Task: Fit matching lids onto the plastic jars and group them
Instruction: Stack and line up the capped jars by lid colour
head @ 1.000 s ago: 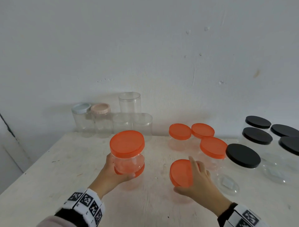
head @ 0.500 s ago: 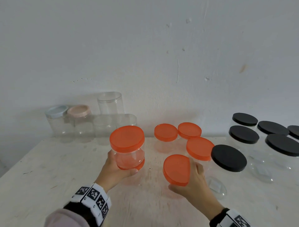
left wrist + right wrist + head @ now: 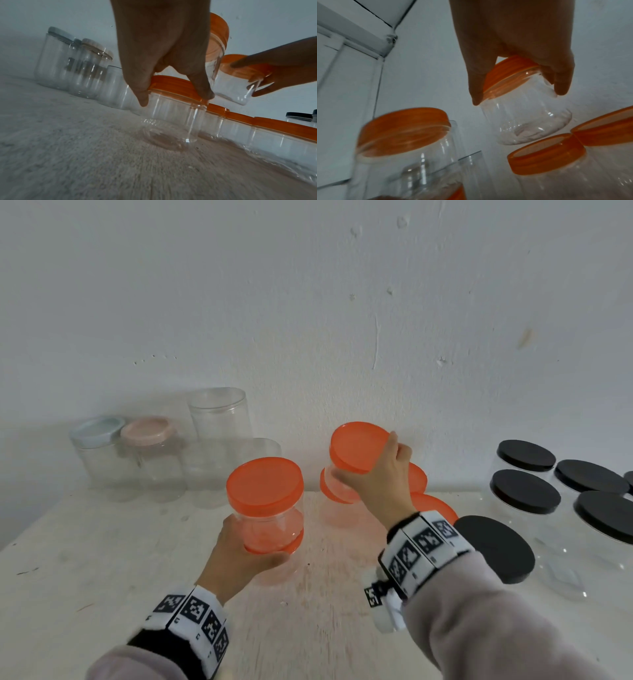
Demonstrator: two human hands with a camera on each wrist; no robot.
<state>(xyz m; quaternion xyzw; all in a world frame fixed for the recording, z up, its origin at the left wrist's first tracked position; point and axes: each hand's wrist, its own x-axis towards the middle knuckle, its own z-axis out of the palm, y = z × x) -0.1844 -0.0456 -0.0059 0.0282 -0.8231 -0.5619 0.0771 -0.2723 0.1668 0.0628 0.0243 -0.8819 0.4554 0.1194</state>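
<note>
My right hand (image 3: 373, 477) has lifted its orange-lidded jar (image 3: 346, 463) off the counter (image 3: 102, 542) toward the twelve-o'clock orange group; left hand (image 3: 239, 556) grips a stacked pair (image 3: 265, 505).

Can't really see the orange-lidded jars (image 3: 419, 477) behind the right hand (image 3: 378, 477); black-lidded jar (image 3: 629, 479) cut off at the edge.

There are six orange-lidded jars (image 3: 264, 486), six black-lidded jars (image 3: 524, 491), three lidless jars (image 3: 219, 414), one blue-lidded jar (image 3: 97, 428) and one pink-lidded jar (image 3: 147, 431)
</note>
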